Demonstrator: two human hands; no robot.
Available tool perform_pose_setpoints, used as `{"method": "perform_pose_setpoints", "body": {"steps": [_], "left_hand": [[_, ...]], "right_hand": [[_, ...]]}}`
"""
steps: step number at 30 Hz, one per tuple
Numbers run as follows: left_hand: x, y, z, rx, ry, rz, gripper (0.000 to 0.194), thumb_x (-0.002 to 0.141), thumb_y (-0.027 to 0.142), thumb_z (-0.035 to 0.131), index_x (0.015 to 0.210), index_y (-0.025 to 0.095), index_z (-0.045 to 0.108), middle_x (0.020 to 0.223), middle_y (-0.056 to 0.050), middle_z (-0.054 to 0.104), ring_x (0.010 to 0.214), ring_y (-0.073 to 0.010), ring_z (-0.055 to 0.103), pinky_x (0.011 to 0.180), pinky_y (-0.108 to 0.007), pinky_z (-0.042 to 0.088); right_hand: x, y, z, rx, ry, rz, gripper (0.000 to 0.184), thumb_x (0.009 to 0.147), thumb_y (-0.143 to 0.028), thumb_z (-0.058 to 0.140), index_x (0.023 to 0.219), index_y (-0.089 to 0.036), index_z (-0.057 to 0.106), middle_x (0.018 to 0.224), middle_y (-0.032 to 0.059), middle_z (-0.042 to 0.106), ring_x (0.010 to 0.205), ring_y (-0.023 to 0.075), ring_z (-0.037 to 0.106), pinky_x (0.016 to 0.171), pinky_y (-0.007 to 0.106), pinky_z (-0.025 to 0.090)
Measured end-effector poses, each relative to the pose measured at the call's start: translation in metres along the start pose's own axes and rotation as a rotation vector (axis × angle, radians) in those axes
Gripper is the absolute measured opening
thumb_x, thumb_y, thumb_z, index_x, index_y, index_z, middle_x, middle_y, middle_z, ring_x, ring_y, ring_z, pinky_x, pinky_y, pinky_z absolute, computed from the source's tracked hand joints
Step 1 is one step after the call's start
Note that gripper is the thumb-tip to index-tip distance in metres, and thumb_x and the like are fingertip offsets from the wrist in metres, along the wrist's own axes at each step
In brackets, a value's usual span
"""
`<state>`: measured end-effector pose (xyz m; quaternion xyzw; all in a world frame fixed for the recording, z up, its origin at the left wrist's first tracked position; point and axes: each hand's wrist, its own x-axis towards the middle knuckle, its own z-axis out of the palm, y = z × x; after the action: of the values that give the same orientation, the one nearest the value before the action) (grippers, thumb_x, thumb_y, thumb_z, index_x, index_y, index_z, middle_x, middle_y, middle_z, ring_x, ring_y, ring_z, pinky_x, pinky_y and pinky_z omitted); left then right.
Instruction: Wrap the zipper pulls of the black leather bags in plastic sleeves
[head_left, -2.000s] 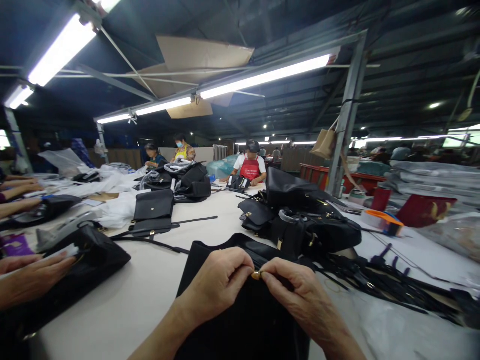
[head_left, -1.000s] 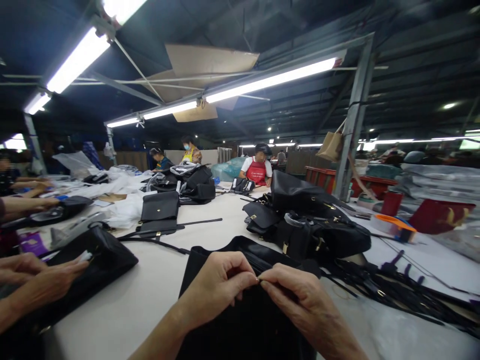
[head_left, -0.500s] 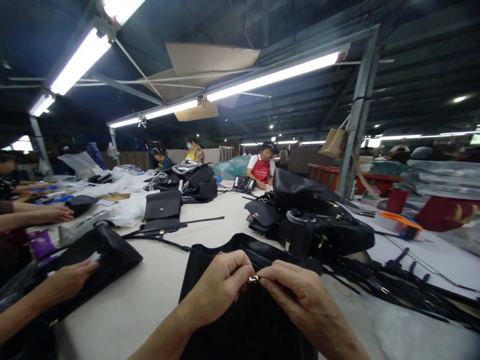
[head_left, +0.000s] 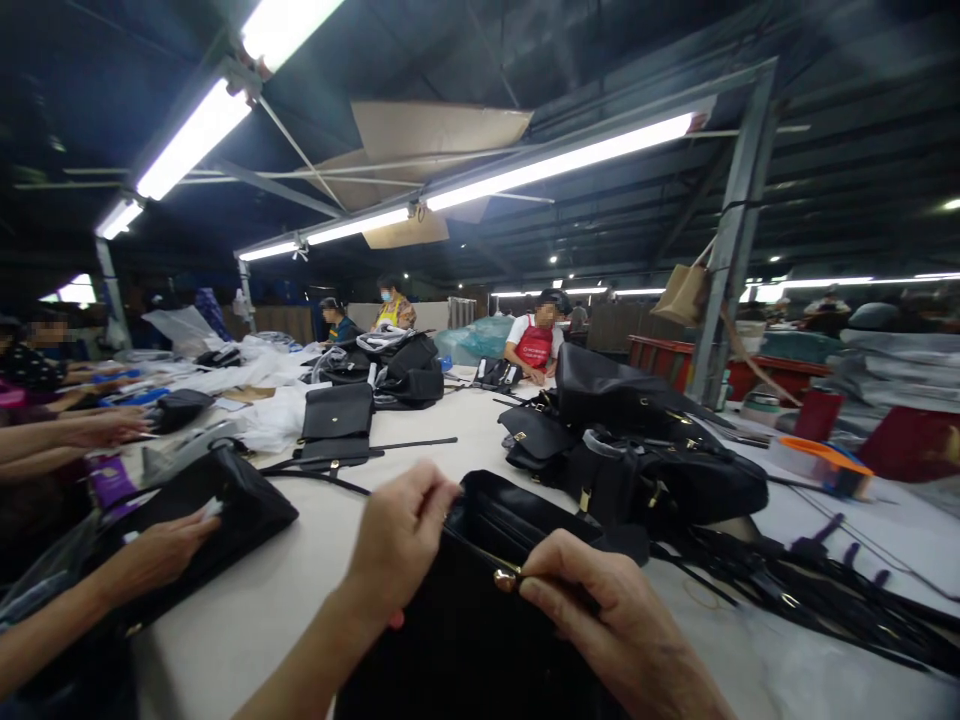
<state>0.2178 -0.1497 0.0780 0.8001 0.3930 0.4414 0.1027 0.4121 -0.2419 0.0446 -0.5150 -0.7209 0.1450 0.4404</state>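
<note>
A black handbag [head_left: 480, 640] stands open on the pale table [head_left: 300, 590] right in front of me. My left hand [head_left: 397, 545] is closed on the bag's upper left rim. My right hand [head_left: 600, 620] pinches a small gold metal fitting [head_left: 504, 578] at the bag's near edge, thumb and forefinger pressed together. The bag's mouth gapes between the two hands and shows a dark lining.
A heap of black bags [head_left: 637, 450] lies to the right, with black straps [head_left: 810, 590] spread beyond it. A co-worker's hands [head_left: 150, 560] hold another black bag [head_left: 217, 510] at the left. A flat black bag [head_left: 337, 415] lies mid-table. More people work farther back.
My left hand has moved away from the right one, up and left along the rim, and the bag's mouth now stands open. The gold fitting stays in my right fingers.
</note>
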Motion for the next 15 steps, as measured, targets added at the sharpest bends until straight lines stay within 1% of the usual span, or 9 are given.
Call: {"method": "perform_pose_setpoints", "body": {"steps": [2, 3, 4, 5, 7, 9, 11, 13, 15], "left_hand": [[0.01, -0.021, -0.028, 0.233, 0.139, -0.075, 0.028, 0.087, 0.04, 0.044, 0.069, 0.022, 0.055, 0.064, -0.001, 0.06, 0.059, -0.0185, 0.055, 0.059, -0.029, 0.039], [0.015, -0.034, -0.043, 0.314, 0.152, -0.099, 0.023, 0.085, 0.036, 0.043, 0.083, 0.021, 0.061, 0.078, -0.004, 0.067, 0.069, -0.0218, 0.061, 0.065, -0.031, 0.042], [0.018, -0.048, -0.056, 0.387, 0.156, -0.091, 0.027, 0.082, 0.031, 0.043, 0.095, 0.02, 0.064, 0.095, -0.009, 0.069, 0.083, -0.0254, 0.064, 0.073, -0.034, 0.045], [0.021, -0.063, -0.067, 0.468, 0.149, -0.097, 0.03, 0.08, 0.031, 0.044, 0.098, 0.018, 0.065, 0.105, -0.012, 0.069, 0.095, -0.0294, 0.063, 0.081, -0.038, 0.046], [0.022, -0.089, -0.08, 0.555, 0.054, -0.138, 0.03, 0.081, 0.036, 0.044, 0.085, 0.019, 0.069, 0.1, -0.014, 0.071, 0.101, -0.034, 0.062, 0.088, -0.044, 0.046], [0.019, -0.106, -0.08, 0.529, 0.039, -0.11, 0.03, 0.081, 0.035, 0.044, 0.078, 0.02, 0.07, 0.1, -0.014, 0.072, 0.11, -0.0351, 0.06, 0.098, -0.047, 0.043], [0.016, -0.109, -0.071, 0.365, 0.069, -0.076, 0.032, 0.078, 0.031, 0.046, 0.094, 0.019, 0.071, 0.119, -0.013, 0.068, 0.125, -0.0332, 0.052, 0.107, -0.047, 0.037], [0.015, -0.098, -0.06, 0.096, 0.02, -0.119, 0.047, 0.079, 0.035, 0.049, 0.118, 0.015, 0.064, 0.135, -0.014, 0.059, 0.13, -0.0314, 0.049, 0.108, -0.045, 0.037], [0.018, -0.078, -0.048, -0.152, -0.12, -0.178, 0.058, 0.084, 0.046, 0.049, 0.131, 0.012, 0.057, 0.135, -0.017, 0.06, 0.125, -0.0309, 0.055, 0.104, -0.044, 0.042]], "right_hand": [[-0.002, -0.001, -0.004, 0.017, 0.007, 0.008, 0.018, 0.089, -0.028, 0.054, 0.073, -0.021, 0.059, 0.061, -0.0048, 0.054, 0.055, 0.0104, 0.047, 0.051, 0.021, 0.036], [-0.004, -0.003, -0.006, 0.023, -0.005, 0.004, 0.018, 0.088, -0.029, 0.054, 0.073, -0.021, 0.061, 0.06, -0.0049, 0.053, 0.054, 0.0105, 0.046, 0.05, 0.022, 0.035], [-0.005, -0.004, -0.008, 0.026, -0.023, -0.002, 0.019, 0.088, -0.029, 0.055, 0.073, -0.021, 0.062, 0.06, -0.0047, 0.053, 0.055, 0.0106, 0.046, 0.05, 0.022, 0.034], [-0.006, -0.006, -0.009, 0.023, -0.041, -0.01, 0.019, 0.088, -0.029, 0.056, 0.072, -0.02, 0.063, 0.06, -0.0045, 0.053, 0.055, 0.0106, 0.047, 0.051, 0.022, 0.034], [-0.008, -0.009, -0.01, 0.005, -0.067, -0.038, 0.019, 0.087, -0.028, 0.058, 0.07, -0.021, 0.063, 0.062, -0.0038, 0.058, 0.058, 0.011, 0.05, 0.052, 0.022, 0.036], [-0.008, -0.014, -0.009, -0.017, -0.083, -0.086, 0.019, 0.087, -0.028, 0.06, 0.069, -0.021, 0.063, 0.064, -0.0036, 0.062, 0.059, 0.0115, 0.054, 0.054, 0.021, 0.039], [-0.008, -0.018, -0.007, -0.032, -0.104, -0.153, 0.02, 0.088, -0.029, 0.061, 0.07, -0.022, 0.063, 0.064, -0.0035, 0.063, 0.059, 0.0115, 0.056, 0.054, 0.02, 0.04], [-0.007, -0.023, -0.004, -0.048, -0.126, -0.213, 0.024, 0.09, -0.031, 0.058, 0.069, -0.022, 0.063, 0.063, -0.0032, 0.063, 0.058, 0.0111, 0.057, 0.053, 0.02, 0.04], [-0.005, -0.027, -0.001, -0.073, -0.158, -0.255, 0.029, 0.093, -0.035, 0.055, 0.068, -0.022, 0.062, 0.062, -0.0025, 0.063, 0.056, 0.0107, 0.057, 0.051, 0.02, 0.039]]}}
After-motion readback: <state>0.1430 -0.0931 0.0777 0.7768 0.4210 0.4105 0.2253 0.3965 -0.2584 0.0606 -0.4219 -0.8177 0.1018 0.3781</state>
